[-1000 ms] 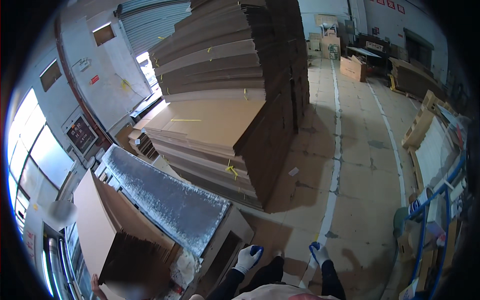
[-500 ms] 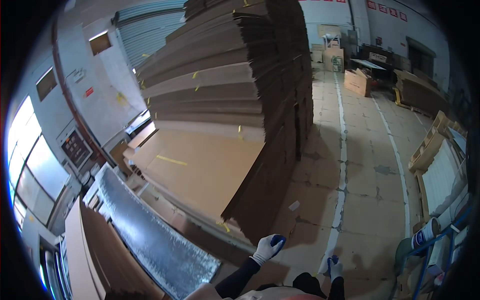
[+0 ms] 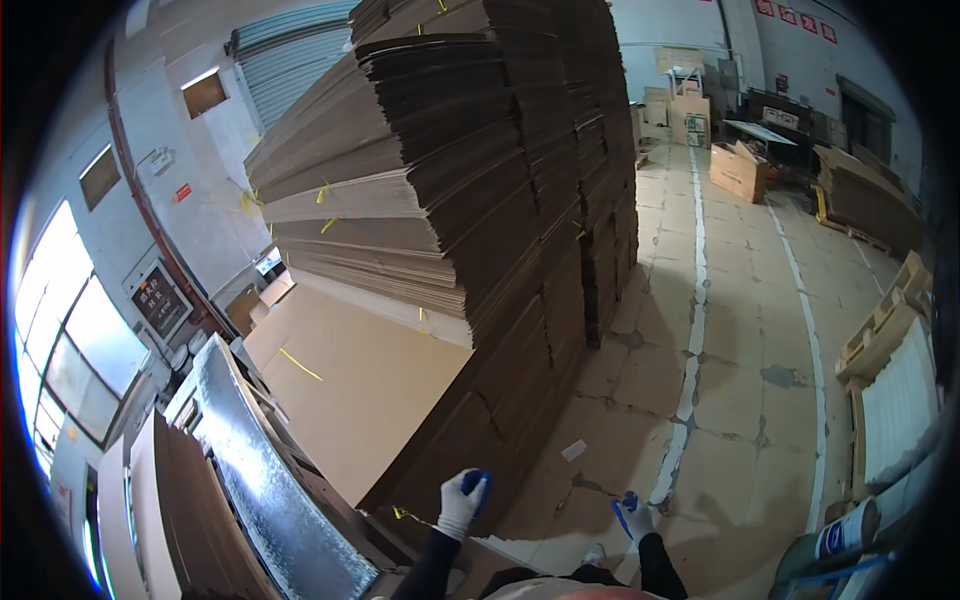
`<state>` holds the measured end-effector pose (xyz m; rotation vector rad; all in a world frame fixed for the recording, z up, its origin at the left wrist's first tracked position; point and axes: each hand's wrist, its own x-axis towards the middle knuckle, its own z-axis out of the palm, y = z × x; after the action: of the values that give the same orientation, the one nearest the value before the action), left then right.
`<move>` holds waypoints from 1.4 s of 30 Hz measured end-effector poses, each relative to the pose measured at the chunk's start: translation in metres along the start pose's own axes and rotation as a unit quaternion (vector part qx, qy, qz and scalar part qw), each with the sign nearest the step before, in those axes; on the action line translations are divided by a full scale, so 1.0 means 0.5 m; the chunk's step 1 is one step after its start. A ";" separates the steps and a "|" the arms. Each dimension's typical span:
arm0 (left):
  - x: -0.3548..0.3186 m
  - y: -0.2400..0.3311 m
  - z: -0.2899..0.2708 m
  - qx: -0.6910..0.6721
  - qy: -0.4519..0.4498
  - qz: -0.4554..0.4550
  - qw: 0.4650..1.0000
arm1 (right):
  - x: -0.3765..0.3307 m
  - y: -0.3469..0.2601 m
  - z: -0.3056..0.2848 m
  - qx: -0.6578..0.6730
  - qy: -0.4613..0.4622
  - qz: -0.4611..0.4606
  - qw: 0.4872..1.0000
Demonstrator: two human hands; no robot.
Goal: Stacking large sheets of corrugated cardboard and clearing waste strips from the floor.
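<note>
My left hand (image 3: 461,504), in a white glove with blue fingertips, is raised beside the lower front corner of a tall cardboard stack (image 3: 500,190). Its fingers curl in, and I see nothing in them. Over the floor to the right, my right hand (image 3: 637,517) wears the same kind of glove. A gap shows between its thumb and fingers, and it holds nothing. The stack's layered brown sheets have yellow straps (image 3: 324,193) hanging from them. A broad flat sheet (image 3: 350,385) forms a ledge low on the stack's left side.
A long shiny metal-looking panel (image 3: 265,465) lies left of the stack, beside upright boards (image 3: 180,510). White lines (image 3: 697,290) run along the concrete floor. To the right stand a wooden pallet (image 3: 885,315) and a bucket (image 3: 850,530). An open carton (image 3: 738,172) sits farther off.
My view has shifted, and the stack fills more of the middle with its dark side showing more. Both hands now appear farther left. A shoe shows at the bottom.
</note>
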<state>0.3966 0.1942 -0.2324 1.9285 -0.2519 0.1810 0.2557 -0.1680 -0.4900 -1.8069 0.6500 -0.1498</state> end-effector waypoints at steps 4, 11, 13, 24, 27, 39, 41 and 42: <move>0.076 0.121 -0.020 0.070 0.041 0.060 0.995 | 0.095 -0.210 -0.047 0.168 -0.055 -0.029 0.984; 0.226 0.215 -0.076 0.155 0.088 0.121 0.977 | 0.288 -0.335 -0.035 0.051 -0.048 -0.195 0.978; 0.244 0.216 -0.113 0.245 0.090 0.104 0.960 | 0.293 -0.390 -0.005 0.281 -0.181 -0.153 0.930; 0.310 -0.011 -0.224 0.508 -0.037 0.051 0.859 | 0.488 -0.639 -0.001 -0.003 -0.109 -0.330 0.938; 0.330 -0.015 -0.207 0.489 -0.048 0.072 0.868 | 0.542 -0.782 -0.048 0.013 -0.065 -0.440 0.896; 0.317 0.011 -0.215 0.430 -0.028 0.071 0.900 | 0.419 -1.553 -0.033 0.069 0.001 -0.725 0.685; 0.308 0.003 -0.221 0.439 -0.017 0.067 0.896 | 0.410 -1.651 -0.011 0.019 0.053 -0.777 0.627; 0.307 0.008 -0.219 0.441 -0.014 0.070 0.895 | 0.401 -1.694 -0.012 -0.015 0.089 -0.809 0.581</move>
<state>0.5432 0.2814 -0.1514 2.8195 -0.3676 0.4161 0.7211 -0.1086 0.2431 -1.8423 -1.1206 -1.5384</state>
